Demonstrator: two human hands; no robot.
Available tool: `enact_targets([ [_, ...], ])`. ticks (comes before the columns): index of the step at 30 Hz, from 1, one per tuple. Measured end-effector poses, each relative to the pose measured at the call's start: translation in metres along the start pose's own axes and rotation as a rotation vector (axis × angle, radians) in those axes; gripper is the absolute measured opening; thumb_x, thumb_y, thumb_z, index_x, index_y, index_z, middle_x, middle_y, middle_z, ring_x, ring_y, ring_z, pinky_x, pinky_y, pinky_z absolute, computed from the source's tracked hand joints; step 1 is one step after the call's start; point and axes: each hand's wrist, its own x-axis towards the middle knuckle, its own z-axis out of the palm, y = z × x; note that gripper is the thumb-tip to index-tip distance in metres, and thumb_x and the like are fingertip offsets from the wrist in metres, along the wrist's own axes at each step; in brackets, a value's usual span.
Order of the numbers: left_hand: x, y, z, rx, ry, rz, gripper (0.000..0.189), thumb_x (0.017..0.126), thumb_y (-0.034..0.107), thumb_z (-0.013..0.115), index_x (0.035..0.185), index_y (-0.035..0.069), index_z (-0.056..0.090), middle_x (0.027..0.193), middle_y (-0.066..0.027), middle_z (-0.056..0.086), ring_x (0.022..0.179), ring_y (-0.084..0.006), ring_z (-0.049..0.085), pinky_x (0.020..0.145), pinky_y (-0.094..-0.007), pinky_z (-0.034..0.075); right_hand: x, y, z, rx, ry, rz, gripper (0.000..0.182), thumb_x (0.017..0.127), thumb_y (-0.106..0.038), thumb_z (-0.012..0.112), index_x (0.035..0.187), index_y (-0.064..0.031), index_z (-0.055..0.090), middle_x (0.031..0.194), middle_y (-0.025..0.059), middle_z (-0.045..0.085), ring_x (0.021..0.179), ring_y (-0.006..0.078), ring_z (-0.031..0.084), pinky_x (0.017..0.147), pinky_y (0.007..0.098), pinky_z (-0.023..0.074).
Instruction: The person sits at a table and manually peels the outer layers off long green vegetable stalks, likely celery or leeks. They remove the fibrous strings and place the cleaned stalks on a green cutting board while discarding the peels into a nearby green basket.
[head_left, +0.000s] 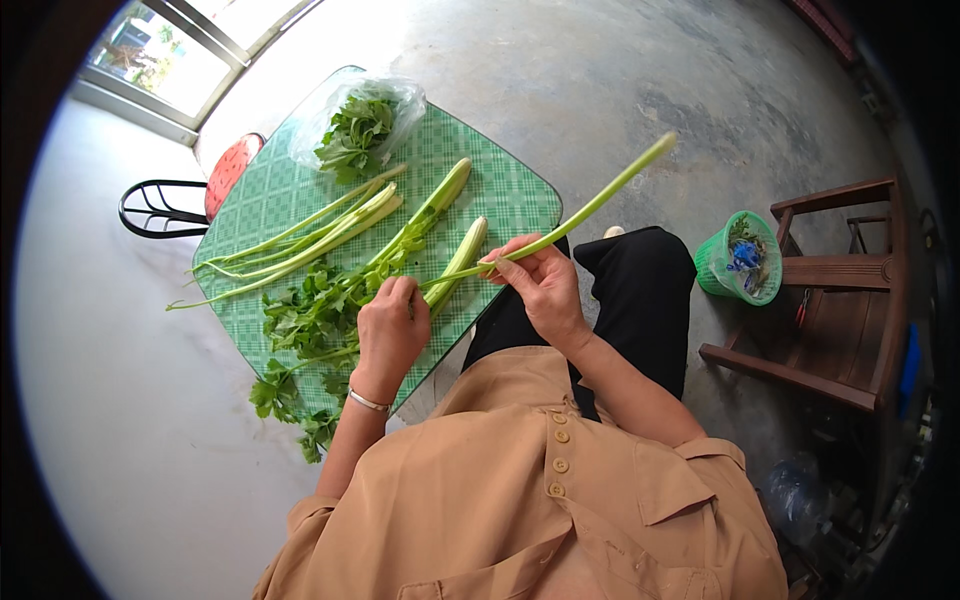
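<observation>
A long green celery stalk (604, 196) is held by my right hand (541, 287), its thick pale end pointing up and right. My left hand (394, 322), with a bangle at the wrist, closes on the thin end of the same stalk. Under and beyond my hands, a leafy bunch of celery (444, 196) and a second bunch (466, 256) lie on the green checked tabletop (510, 180). Celery leaves (304, 322) spread left of my left hand. Stripped celery stalks (322, 244) lie farther left. A clear plastic bag (409, 94) near the far corner holds picked leaves (356, 135).
A red-seated chair (229, 169) with a black metal back stands beyond the table's left edge. On the right, a green plastic basket (701, 262) with a liner and scraps stands beside a dark wooden chair (836, 271). A clear plastic bottle (796, 495) lies at lower right.
</observation>
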Motion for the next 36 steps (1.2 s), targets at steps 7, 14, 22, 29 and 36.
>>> enact_targets([
  [7, -0.016, -0.081, -0.015, -0.308, 0.054, -0.445, 0.019, 0.092, 0.015, 0.062, 0.087, -0.003, 0.062, 0.065, -0.006, 0.056, 0.06, -0.013, 0.052, 0.056, -0.0325, 0.042, 0.012, -0.025, -0.024, -0.001, 0.166, -0.059, 0.008, 0.098, -0.009, 0.059, 0.104, -0.0043, 0.058, 0.098, 0.0121, 0.07, 0.087, 0.019, 0.071, 0.079, 0.0305, 0.0591],
  [14, -0.016, -0.071, -0.013, -0.644, 0.151, -0.483, 0.035, 0.09, 0.01, 0.071, 0.066, 0.005, 0.046, 0.061, 0.0067, 0.039, 0.06, -0.0044, 0.034, 0.055, -0.0224, 0.029, 0.017, -0.013, -0.034, 0.044, 0.243, 0.065, 0.012, 0.097, -0.012, 0.061, 0.105, -0.0039, 0.057, 0.094, 0.0123, 0.071, 0.082, 0.0192, 0.072, 0.075, 0.0289, 0.0592],
  [22, 0.0, -0.02, 0.002, -0.341, -0.075, -0.139, 0.024, 0.086, 0.003, 0.068, 0.108, 0.011, 0.07, 0.072, -0.0062, 0.051, 0.06, -0.0193, 0.052, 0.059, -0.0304, 0.045, 0.016, -0.009, -0.039, 0.046, 0.24, 0.086, 0.015, 0.097, -0.012, 0.06, 0.109, -0.004, 0.056, 0.097, 0.0143, 0.071, 0.08, 0.0199, 0.072, 0.073, 0.0293, 0.0592],
  [29, 0.001, -0.015, 0.004, -0.16, -0.084, 0.008, 0.011, 0.087, 0.01, 0.068, 0.098, 0.009, 0.068, 0.086, -0.0066, 0.059, 0.068, -0.0258, 0.063, 0.059, -0.0355, 0.05, 0.016, -0.009, -0.039, 0.05, 0.247, 0.112, 0.014, 0.097, -0.011, 0.06, 0.109, -0.0037, 0.056, 0.097, 0.0138, 0.07, 0.081, 0.0203, 0.071, 0.074, 0.0298, 0.0591],
  [36, -0.001, -0.007, -0.003, -0.124, 0.032, 0.067, 0.01, 0.088, 0.007, 0.064, 0.098, 0.004, 0.062, 0.097, -0.0126, 0.065, 0.063, -0.0312, 0.064, 0.057, -0.039, 0.051, 0.016, -0.008, -0.04, 0.063, 0.24, 0.101, 0.013, 0.098, -0.012, 0.059, 0.108, -0.004, 0.056, 0.098, 0.0128, 0.07, 0.08, 0.0199, 0.071, 0.075, 0.0305, 0.0591],
])
